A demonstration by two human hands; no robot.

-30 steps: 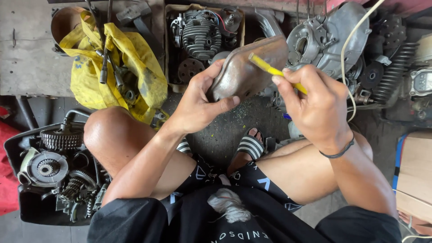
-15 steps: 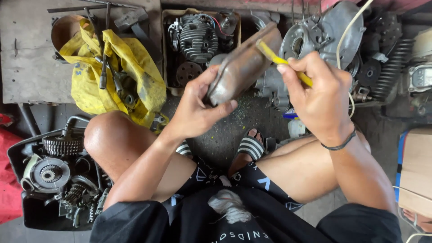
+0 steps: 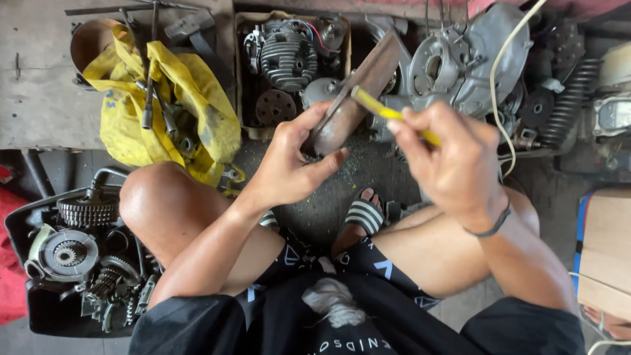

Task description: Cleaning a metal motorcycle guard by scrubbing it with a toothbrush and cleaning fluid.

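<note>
Rust-brown metal forms the curved engine part (image 3: 355, 98) gripped in the left hand (image 3: 292, 161); the fingers (image 3: 309, 121) wrap over its lower end and the thumb (image 3: 328, 164) presses from below, so the hand is clamped on it. The part is held tilted, above the dark floor (image 3: 335, 197), its upper end pointing toward the grey engine casing (image 3: 460, 62).

The right hand (image 3: 453, 161) is closed round a yellow-handled tool (image 3: 388, 113), with the fingers curled over the handle. The tool's tip lies against the surface of the held part, near its middle.

Outward from the hands: a finned cylinder assembly (image 3: 286, 56) sits in a cardboard box (image 3: 246, 69) just behind the left hand. A yellow cloth bag (image 3: 164, 105) with dark hand tools lies to the left of the box. A black tray (image 3: 39, 309) beside the left knee holds gears and a sprocket (image 3: 87, 210). A coil spring (image 3: 568, 95) lies at the right, beyond the casing. A striped sandal (image 3: 363, 217) shows below the hands.
</note>
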